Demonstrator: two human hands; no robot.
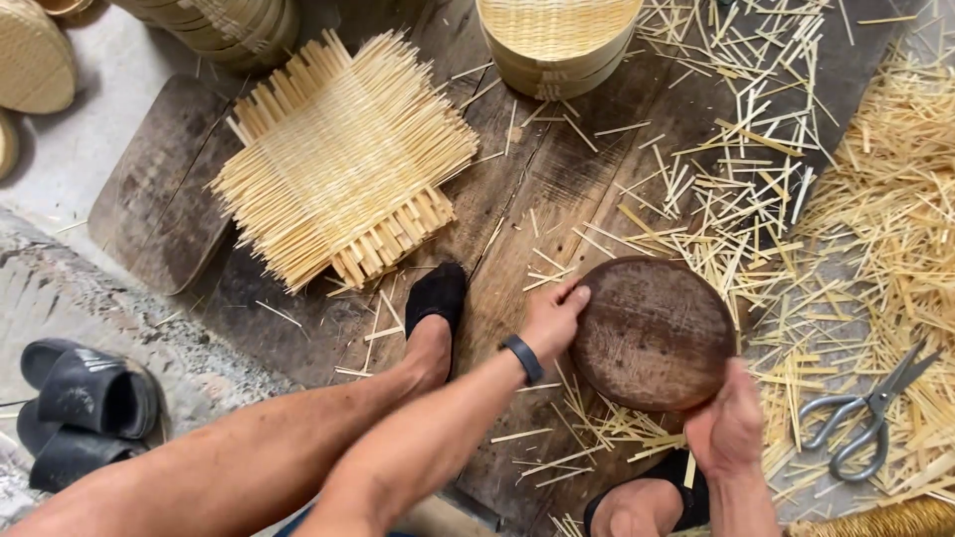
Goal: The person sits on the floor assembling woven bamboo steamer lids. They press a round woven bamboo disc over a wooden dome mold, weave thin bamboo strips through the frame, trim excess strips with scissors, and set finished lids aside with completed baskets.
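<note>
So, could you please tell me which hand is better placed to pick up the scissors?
Right. The right hand grips the round wooden board at its near edge, close beside the scissors; the left hand holds the board's far-left rim, with the board between.

Bare arms, a black wristband (523, 358) on the left wrist, black socks (438, 295)
</note>
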